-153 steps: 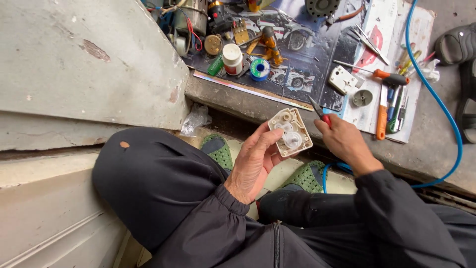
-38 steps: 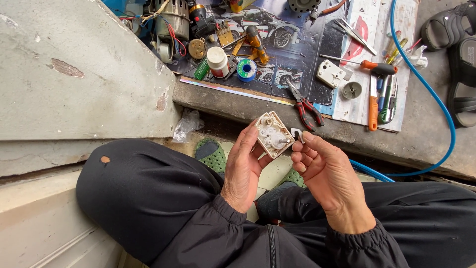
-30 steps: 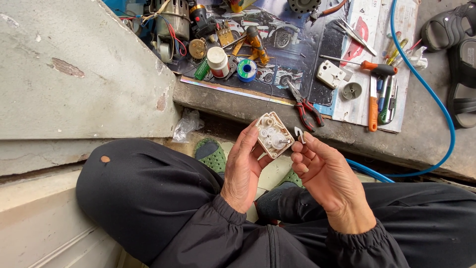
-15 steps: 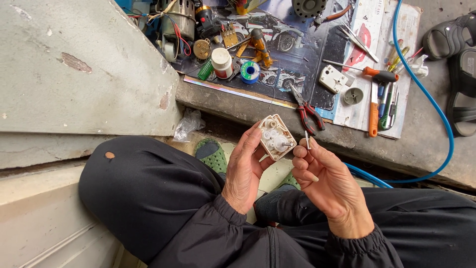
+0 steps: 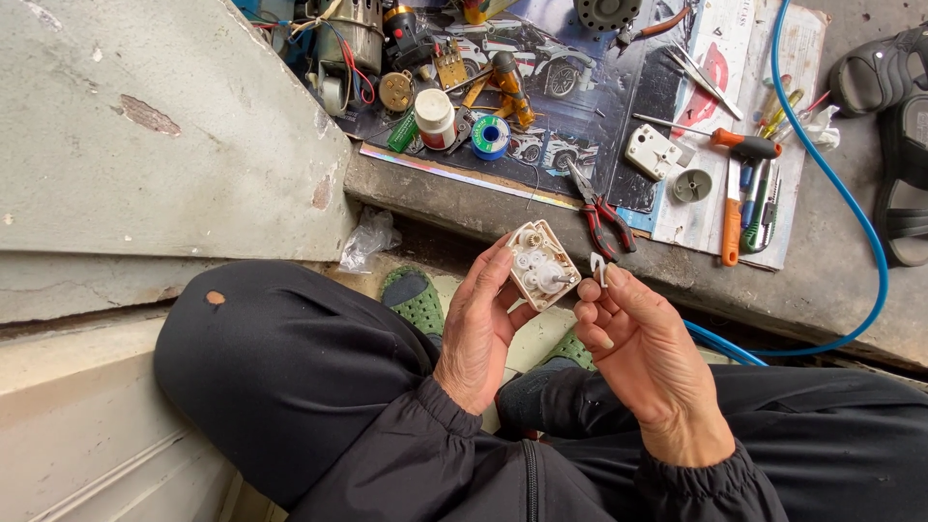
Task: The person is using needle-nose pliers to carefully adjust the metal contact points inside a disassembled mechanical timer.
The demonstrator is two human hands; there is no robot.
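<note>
A small open gear housing (image 5: 542, 264), cream-coloured with white cogs showing, is held up in the left hand (image 5: 480, 324), pinched between thumb and fingers at its lower edge. Its open face is turned toward the camera and its long axis runs from 5 o'clock to 11 o'clock. Just beside it at 3 o'clock, a small white plastic piece (image 5: 599, 268) is pinched between the fingertips of the right hand (image 5: 645, 353), pointing up toward 12 o'clock, apart from the housing. Beyond the hands, on a printed sheet (image 5: 619, 116), red-handled pliers (image 5: 599, 208) are seen at 1 o'clock, a white square cover (image 5: 652, 151) and grey round knob (image 5: 692, 185) further out, and orange-handled screwdrivers (image 5: 732, 188) at 2 o'clock. A solder spool (image 5: 490, 135) and white bottle (image 5: 435, 118) lie at 11 o'clock. A blue hose (image 5: 851, 232) is curved round the right edge. Nothing is seen between the hands and the housing
</note>
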